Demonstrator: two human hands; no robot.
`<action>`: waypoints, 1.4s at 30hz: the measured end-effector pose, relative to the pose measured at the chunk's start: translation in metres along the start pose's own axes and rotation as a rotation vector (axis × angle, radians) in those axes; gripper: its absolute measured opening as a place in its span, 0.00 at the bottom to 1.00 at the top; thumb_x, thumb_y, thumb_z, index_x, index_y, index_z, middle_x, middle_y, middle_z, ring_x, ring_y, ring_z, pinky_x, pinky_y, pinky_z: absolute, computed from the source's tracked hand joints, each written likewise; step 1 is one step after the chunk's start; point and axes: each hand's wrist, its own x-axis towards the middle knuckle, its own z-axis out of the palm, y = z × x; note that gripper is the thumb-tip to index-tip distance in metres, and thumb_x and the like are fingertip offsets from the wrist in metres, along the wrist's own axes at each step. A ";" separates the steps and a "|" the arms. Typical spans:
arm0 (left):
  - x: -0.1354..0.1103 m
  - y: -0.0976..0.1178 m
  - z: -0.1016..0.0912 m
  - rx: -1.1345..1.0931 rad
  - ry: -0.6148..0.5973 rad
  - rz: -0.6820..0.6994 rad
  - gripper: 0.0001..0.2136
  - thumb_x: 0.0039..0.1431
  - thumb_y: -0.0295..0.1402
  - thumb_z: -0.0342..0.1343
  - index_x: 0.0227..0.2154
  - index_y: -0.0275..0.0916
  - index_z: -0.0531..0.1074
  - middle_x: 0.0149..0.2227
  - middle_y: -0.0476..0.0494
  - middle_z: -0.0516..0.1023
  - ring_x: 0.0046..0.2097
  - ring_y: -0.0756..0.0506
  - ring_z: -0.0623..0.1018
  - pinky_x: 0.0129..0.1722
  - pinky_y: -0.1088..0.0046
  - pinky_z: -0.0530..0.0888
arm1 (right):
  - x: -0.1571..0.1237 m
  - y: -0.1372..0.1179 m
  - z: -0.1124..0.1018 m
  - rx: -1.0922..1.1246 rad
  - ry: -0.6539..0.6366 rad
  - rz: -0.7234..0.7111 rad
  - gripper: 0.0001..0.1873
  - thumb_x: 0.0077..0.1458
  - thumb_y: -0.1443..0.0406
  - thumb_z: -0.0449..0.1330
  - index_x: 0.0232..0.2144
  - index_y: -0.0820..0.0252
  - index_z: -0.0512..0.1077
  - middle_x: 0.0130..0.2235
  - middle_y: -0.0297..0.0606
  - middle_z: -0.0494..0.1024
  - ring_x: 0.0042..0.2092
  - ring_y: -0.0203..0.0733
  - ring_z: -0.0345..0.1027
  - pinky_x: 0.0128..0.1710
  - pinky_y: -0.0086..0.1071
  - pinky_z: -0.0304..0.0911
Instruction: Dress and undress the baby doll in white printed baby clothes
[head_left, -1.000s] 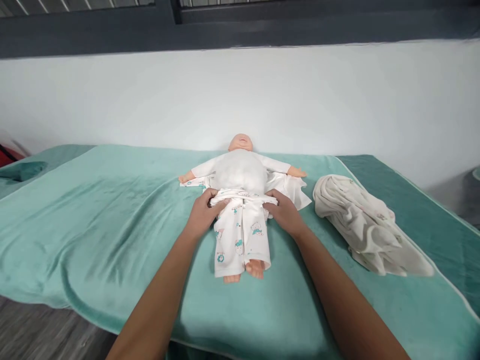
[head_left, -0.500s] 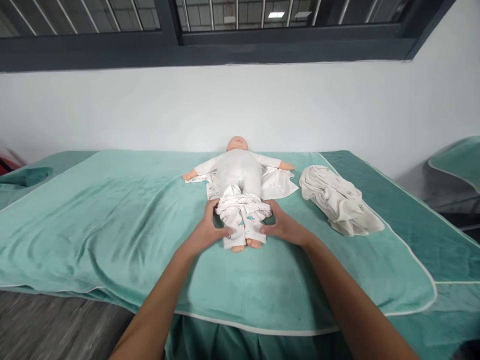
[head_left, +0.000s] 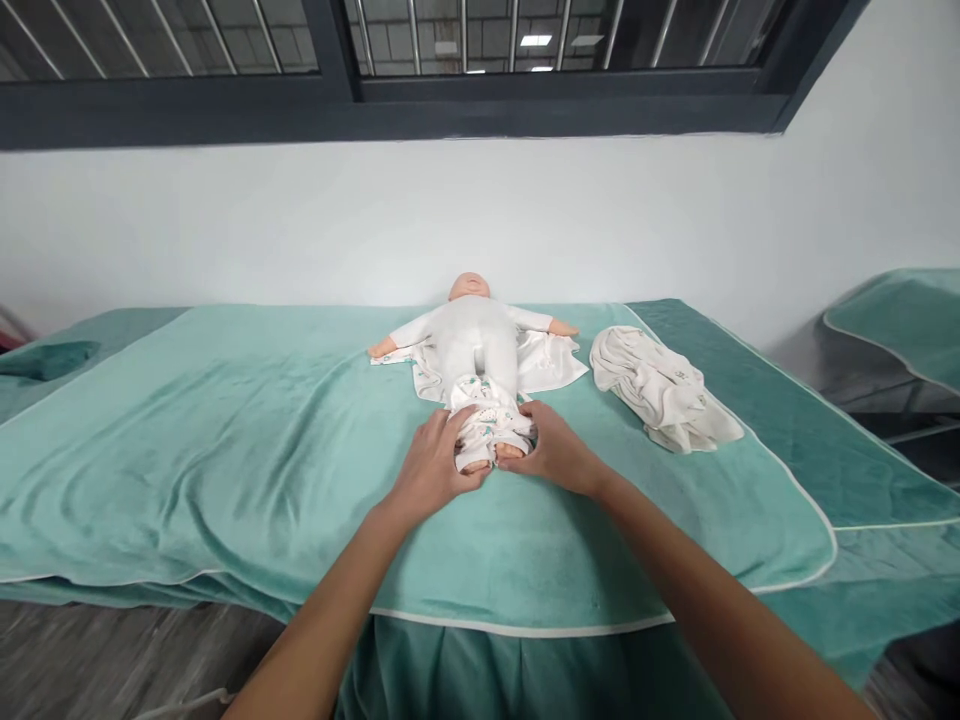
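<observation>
The white printed trousers [head_left: 489,412] lay bunched around the lower legs of a baby doll [head_left: 474,335], at the middle of the bed, with the doll's toes showing at the near end. The left hand [head_left: 433,462] had its fingers and thumb curled around the left side of the trousers, gripping them; the right hand [head_left: 559,450] gripped the right side in the same way. The doll lay on its back, arms spread, head at the far edge, with a white shirt [head_left: 551,362] spread beneath it. To the right lay a crumpled white cloth [head_left: 661,385]. Under everything stretched a green blanket [head_left: 247,440]; beyond it stood a white wall [head_left: 300,220] below a barred window [head_left: 480,40].
</observation>
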 end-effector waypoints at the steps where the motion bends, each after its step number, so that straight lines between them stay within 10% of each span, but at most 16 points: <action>1: 0.001 0.002 -0.004 0.017 -0.011 -0.002 0.34 0.53 0.36 0.63 0.63 0.44 0.59 0.51 0.38 0.71 0.53 0.37 0.72 0.55 0.54 0.69 | 0.002 -0.001 -0.003 -0.030 -0.024 0.027 0.36 0.39 0.51 0.73 0.48 0.57 0.67 0.47 0.44 0.76 0.47 0.52 0.71 0.46 0.41 0.66; 16: 0.019 0.050 -0.064 -0.696 -0.332 -0.516 0.19 0.45 0.33 0.60 0.43 0.40 0.73 0.37 0.49 0.78 0.37 0.45 0.77 0.34 0.72 0.71 | -0.001 -0.039 -0.054 0.360 -0.548 0.406 0.19 0.47 0.50 0.66 0.28 0.60 0.72 0.29 0.33 0.73 0.32 0.38 0.61 0.30 0.31 0.55; 24: 0.036 0.048 -0.129 -0.590 -0.952 -0.115 0.18 0.44 0.35 0.68 0.41 0.43 0.77 0.43 0.49 0.80 0.46 0.42 0.78 0.43 0.72 0.74 | 0.021 -0.066 -0.097 0.277 -0.922 0.142 0.23 0.48 0.47 0.68 0.36 0.59 0.75 0.36 0.34 0.75 0.37 0.39 0.66 0.36 0.30 0.59; 28: 0.064 0.066 -0.178 -0.427 -1.236 -0.142 0.18 0.41 0.39 0.73 0.37 0.43 0.80 0.39 0.48 0.83 0.42 0.39 0.80 0.37 0.71 0.75 | 0.049 -0.105 -0.122 0.023 -0.987 -0.061 0.26 0.51 0.44 0.65 0.39 0.59 0.76 0.37 0.36 0.76 0.38 0.41 0.66 0.36 0.31 0.58; 31: 0.085 0.082 -0.206 -0.254 -1.129 -0.104 0.16 0.46 0.44 0.69 0.38 0.44 0.81 0.39 0.47 0.84 0.42 0.40 0.81 0.37 0.72 0.74 | 0.070 -0.136 -0.137 -0.086 -0.864 -0.135 0.28 0.53 0.40 0.60 0.32 0.59 0.75 0.33 0.35 0.74 0.35 0.40 0.64 0.34 0.33 0.57; 38: 0.113 0.107 -0.236 -0.197 -0.410 -0.033 0.16 0.48 0.44 0.65 0.38 0.41 0.76 0.34 0.48 0.79 0.35 0.46 0.78 0.32 0.75 0.70 | 0.091 -0.188 -0.160 0.156 -0.759 -0.033 0.23 0.44 0.50 0.73 0.37 0.58 0.77 0.32 0.36 0.78 0.34 0.42 0.71 0.35 0.35 0.64; 42: 0.112 0.113 -0.241 -0.267 -0.285 -0.040 0.17 0.43 0.42 0.69 0.35 0.42 0.75 0.34 0.49 0.77 0.35 0.46 0.78 0.31 0.74 0.71 | 0.093 -0.204 -0.164 0.377 -0.649 -0.135 0.16 0.47 0.59 0.74 0.31 0.60 0.73 0.30 0.33 0.75 0.33 0.38 0.71 0.35 0.34 0.67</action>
